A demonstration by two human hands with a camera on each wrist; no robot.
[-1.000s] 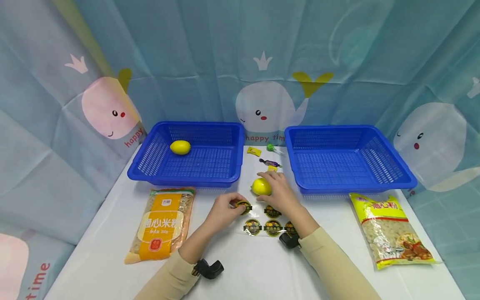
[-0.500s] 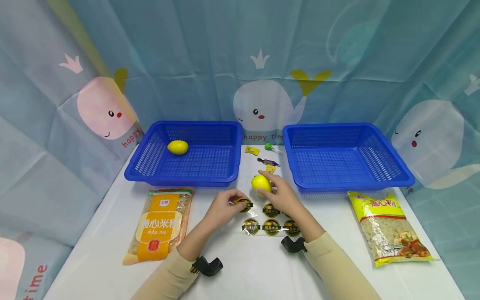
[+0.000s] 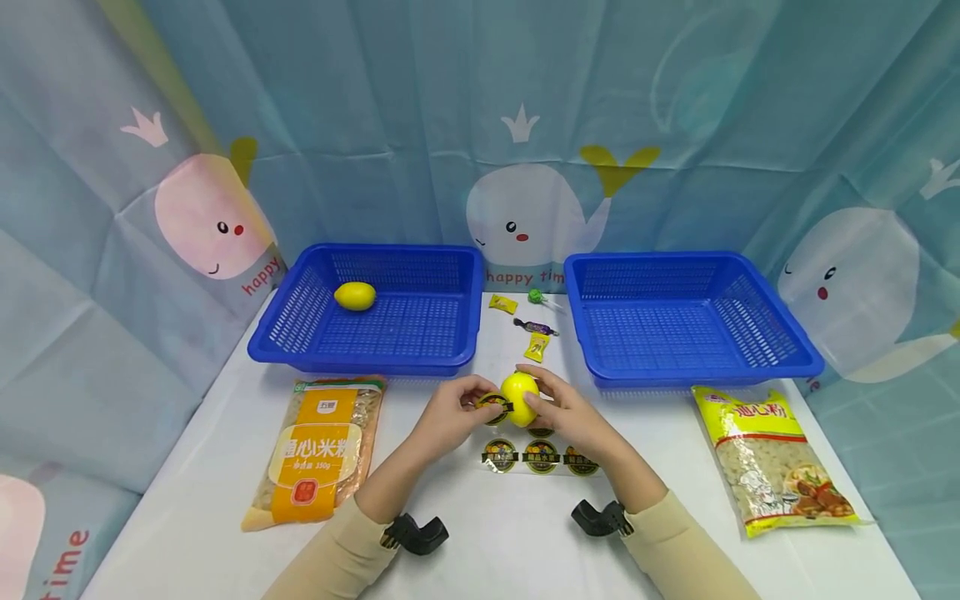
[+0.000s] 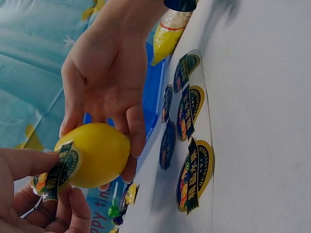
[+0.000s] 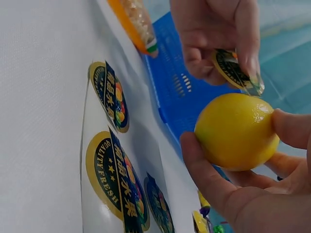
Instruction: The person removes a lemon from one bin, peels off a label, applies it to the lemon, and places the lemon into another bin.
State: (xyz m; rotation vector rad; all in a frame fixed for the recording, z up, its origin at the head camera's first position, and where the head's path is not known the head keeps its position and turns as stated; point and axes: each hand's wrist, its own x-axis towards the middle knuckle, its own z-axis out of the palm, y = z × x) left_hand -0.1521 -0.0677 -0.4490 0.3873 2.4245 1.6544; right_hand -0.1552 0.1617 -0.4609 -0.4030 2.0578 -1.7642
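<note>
Over sticker sheet (image 3: pixel 542 457), partly hidden, right hand (image 3: pixel 567 415) gripping lemon (image 3: pixel 517 393)

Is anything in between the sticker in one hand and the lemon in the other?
No, nothing visible is in the way. The left hand pinches the sticker right beside the lemon, which the right hand holds, and the lemon's side facing the sticker is bare. I can't tell whether they touch.
</note>
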